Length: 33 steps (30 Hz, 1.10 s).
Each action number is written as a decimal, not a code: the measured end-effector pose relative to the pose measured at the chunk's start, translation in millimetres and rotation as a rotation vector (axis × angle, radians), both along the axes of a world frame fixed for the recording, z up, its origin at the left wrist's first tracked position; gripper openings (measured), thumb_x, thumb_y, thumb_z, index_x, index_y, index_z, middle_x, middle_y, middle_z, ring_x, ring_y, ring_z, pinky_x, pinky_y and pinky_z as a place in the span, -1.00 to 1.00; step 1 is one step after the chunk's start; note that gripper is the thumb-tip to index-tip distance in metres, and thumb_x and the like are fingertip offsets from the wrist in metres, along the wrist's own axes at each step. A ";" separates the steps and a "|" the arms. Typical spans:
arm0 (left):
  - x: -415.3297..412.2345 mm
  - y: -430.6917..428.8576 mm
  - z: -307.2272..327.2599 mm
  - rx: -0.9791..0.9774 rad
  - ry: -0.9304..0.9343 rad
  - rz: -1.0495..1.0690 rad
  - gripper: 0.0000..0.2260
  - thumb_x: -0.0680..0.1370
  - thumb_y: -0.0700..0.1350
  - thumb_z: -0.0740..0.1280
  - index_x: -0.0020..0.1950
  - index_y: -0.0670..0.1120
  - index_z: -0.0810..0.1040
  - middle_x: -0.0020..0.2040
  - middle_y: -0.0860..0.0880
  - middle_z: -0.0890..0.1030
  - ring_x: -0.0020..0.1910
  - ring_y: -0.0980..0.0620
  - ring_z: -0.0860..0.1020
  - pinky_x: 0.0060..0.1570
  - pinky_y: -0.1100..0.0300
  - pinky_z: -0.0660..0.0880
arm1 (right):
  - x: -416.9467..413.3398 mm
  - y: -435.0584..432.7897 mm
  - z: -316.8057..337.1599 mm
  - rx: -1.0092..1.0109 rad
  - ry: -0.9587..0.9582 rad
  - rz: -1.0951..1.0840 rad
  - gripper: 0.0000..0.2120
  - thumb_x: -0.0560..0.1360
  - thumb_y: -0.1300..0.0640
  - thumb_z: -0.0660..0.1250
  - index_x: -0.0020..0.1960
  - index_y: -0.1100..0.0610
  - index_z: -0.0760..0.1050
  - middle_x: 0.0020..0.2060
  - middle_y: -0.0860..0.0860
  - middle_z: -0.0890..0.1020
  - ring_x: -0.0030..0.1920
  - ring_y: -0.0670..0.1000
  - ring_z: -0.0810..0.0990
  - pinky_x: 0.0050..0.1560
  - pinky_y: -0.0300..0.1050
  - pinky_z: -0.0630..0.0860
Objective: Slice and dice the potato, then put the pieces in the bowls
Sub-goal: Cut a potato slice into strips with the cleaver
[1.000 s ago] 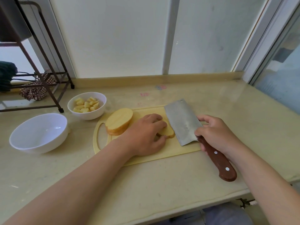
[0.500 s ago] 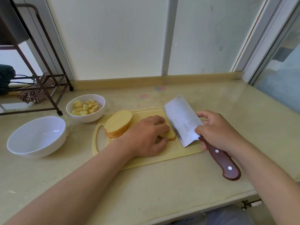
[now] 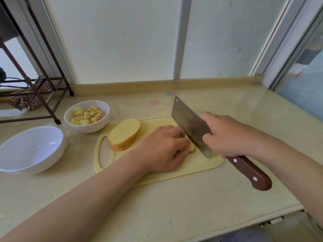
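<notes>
KITCHEN BENCH: One yellow cutting board lies mid-bench. Two white bowls sit toward the left edge: the larger bowl empty, the smaller bowl, nearer the back edge, holding roughly a dozen potato cubes. The right hand grips one cleaver at the handle, blade edge-down just beside the left hand. Its curled fingers pin one potato slice to the board. One thicker potato piece waits at the board's left end. The flesh looks firm, light and wet-slick, so it is best held from above with the fingertips tucked back.
</notes>
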State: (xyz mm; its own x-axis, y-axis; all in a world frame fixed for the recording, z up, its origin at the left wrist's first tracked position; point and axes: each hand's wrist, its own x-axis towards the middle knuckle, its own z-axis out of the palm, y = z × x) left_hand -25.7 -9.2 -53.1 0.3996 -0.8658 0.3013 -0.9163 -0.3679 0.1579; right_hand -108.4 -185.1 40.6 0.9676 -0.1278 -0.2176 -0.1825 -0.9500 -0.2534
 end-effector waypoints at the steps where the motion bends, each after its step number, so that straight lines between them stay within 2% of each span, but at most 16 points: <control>1: 0.9 -0.1 -1.0 -0.016 0.002 -0.009 -0.73 0.57 0.04 0.24 0.12 -0.05 0.62 0.07 -0.06 0.55 -0.03 -0.11 0.53 0.05 -0.02 0.47 | -0.5 1.1 0.5 -0.008 -0.020 0.004 -0.93 0.61 0.16 0.16 0.09 0.06 0.35 -0.14 0.07 0.56 -0.33 0.03 0.65 -0.41 -0.13 0.42; 4: 2.2 0.3 -3.1 -0.034 -0.002 -0.016 -0.72 0.57 0.04 0.24 0.12 -0.07 0.63 0.06 -0.08 0.55 -0.03 -0.13 0.53 0.00 -0.02 0.48 | -2.7 3.5 2.5 -0.004 -0.061 -0.003 -0.91 0.59 0.18 0.17 0.09 0.09 0.37 -0.14 0.08 0.56 -0.26 0.07 0.60 -0.33 -0.06 0.47; 8: 1.7 0.4 -3.2 -0.045 -0.007 -0.014 -0.71 0.57 0.05 0.23 0.13 -0.06 0.63 0.07 -0.08 0.55 -0.02 -0.13 0.53 0.01 -0.02 0.49 | -5.7 8.5 4.5 0.025 -0.064 -0.001 -0.89 0.58 0.18 0.18 0.10 0.09 0.39 -0.15 0.10 0.57 -0.27 0.10 0.60 -0.23 0.05 0.56; 11: 1.6 -0.1 -2.8 -0.043 -0.008 -0.007 -0.72 0.57 0.06 0.24 0.12 -0.05 0.61 0.05 -0.07 0.53 -0.05 -0.11 0.51 -0.02 -0.01 0.49 | -7.1 10.8 2.0 0.019 -0.080 0.005 -0.94 0.57 0.19 0.19 0.04 0.11 0.37 -0.18 0.11 0.55 -0.30 0.09 0.55 -0.30 0.02 0.47; 15: 1.4 -1.2 0.0 -0.035 -0.002 0.004 -0.70 0.54 0.09 0.21 0.11 -0.04 0.59 0.01 -0.06 0.51 -0.11 -0.10 0.48 -0.06 0.00 0.47 | -11.8 11.2 0.8 -0.017 -0.088 0.036 -0.95 0.57 0.19 0.18 0.00 0.07 0.34 -0.25 0.10 0.55 -0.26 0.14 0.57 -0.28 0.10 0.47; 18: 2.3 -1.9 1.0 -0.013 -0.011 0.018 -0.69 0.54 0.11 0.20 0.13 -0.02 0.59 0.02 -0.05 0.50 -0.10 -0.09 0.48 -0.05 0.02 0.46 | -14.9 9.8 -0.4 -0.067 -0.080 0.058 -0.89 0.58 0.19 0.17 -0.07 0.04 0.26 -0.28 0.10 0.52 -0.31 0.11 0.52 -0.35 0.00 0.38; 23: 1.7 -3.3 2.1 -0.014 -0.002 0.038 -0.69 0.56 0.12 0.19 0.15 0.01 0.58 0.03 -0.03 0.49 -0.08 -0.06 0.46 -0.03 0.07 0.43 | -7.9 3.5 1.4 -0.085 -0.046 0.080 -0.91 0.61 0.18 0.16 -0.03 0.03 0.27 -0.25 0.10 0.53 -0.30 0.10 0.54 -0.36 -0.04 0.37; 28: 4.8 -8.4 4.2 0.018 -0.002 0.088 -0.67 0.56 0.16 0.15 0.13 0.03 0.58 0.01 -0.02 0.49 -0.07 -0.06 0.46 -0.03 0.02 0.45 | -0.1 -2.8 6.2 0.005 0.024 0.074 -0.84 0.64 0.20 0.08 -0.05 -0.04 0.25 -0.32 0.13 0.61 -0.47 0.08 0.66 -0.52 -0.12 0.47; 33: 6.3 -8.3 0.2 0.017 -0.006 0.096 -0.65 0.58 0.17 0.13 0.15 0.03 0.58 0.04 -0.02 0.48 -0.04 -0.07 0.47 0.01 0.00 0.45 | 2.9 -11.2 6.1 0.021 0.078 0.075 -0.92 0.70 0.15 0.07 0.15 -0.01 0.24 -0.35 0.15 0.64 -0.51 0.09 0.62 -0.41 0.01 0.60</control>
State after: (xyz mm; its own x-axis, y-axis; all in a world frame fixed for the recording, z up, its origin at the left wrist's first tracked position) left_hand -19.4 -17.5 -52.8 0.4789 -0.8288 0.2893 -0.8778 -0.4564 0.1454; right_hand -105.5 -196.3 46.7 0.9543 -0.0503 -0.2947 -0.1311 -0.9563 -0.2614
